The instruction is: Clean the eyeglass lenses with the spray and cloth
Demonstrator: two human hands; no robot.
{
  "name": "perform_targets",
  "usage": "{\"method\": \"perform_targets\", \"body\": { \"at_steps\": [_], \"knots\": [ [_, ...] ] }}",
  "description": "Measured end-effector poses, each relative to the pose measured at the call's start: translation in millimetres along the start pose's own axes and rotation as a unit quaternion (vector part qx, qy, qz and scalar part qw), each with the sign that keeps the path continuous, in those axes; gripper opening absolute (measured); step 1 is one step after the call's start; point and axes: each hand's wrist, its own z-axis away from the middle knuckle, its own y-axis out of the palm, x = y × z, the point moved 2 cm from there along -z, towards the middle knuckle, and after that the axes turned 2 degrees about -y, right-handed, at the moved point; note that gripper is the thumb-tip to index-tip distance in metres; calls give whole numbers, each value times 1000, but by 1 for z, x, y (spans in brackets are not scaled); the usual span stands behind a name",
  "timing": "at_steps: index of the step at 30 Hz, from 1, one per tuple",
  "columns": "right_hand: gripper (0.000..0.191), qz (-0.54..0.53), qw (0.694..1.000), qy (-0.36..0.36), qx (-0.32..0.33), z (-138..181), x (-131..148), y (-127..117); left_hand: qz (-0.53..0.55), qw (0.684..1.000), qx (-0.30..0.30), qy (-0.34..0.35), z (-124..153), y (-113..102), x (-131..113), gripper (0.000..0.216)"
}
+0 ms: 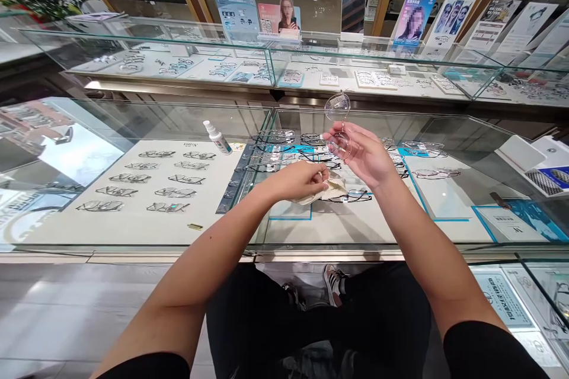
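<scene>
My right hand (364, 154) holds a pair of thin rose-gold glasses (338, 124) by the frame, one round lens sticking up above my fingers. My left hand (302, 180) is closed on a cream cleaning cloth (331, 189), just below and left of the glasses. Both hands hover over a glass display counter (249, 243). A white spray bottle (217, 137) lies on the counter top, left of my hands.
Rows of eyeglass frames (151, 180) lie inside the counter on a white tray, with more under my hands. A second glass case (267, 53) with posters stands behind. A white box (520, 153) sits at right. My legs and shoes show below.
</scene>
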Motion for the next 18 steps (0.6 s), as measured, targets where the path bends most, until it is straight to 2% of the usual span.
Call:
{"method": "perform_targets", "body": {
  "at_steps": [5, 9, 11, 14, 18],
  "knots": [
    [33, -5, 1000, 1, -6, -1, -1, -1, 2, 1000, -24, 11, -4, 4, 3, 21],
    [32, 1, 1000, -2, -13, -1, 0, -2, 143, 981, -128, 10, -5, -7, 10, 14],
    [31, 3, 1000, -6, -16, -1, 0, -2, 258, 949, -181, -24, -5, -18, 16, 12],
    [32, -3, 1000, -9, -17, -1, 0, -3, 420, 875, -233, -62, -2, -32, 21, 12],
    [33, -10, 1000, -15, -13, 0, 0, -1, 538, 801, -261, -31, 2, -42, 20, 20]
  ]
}}
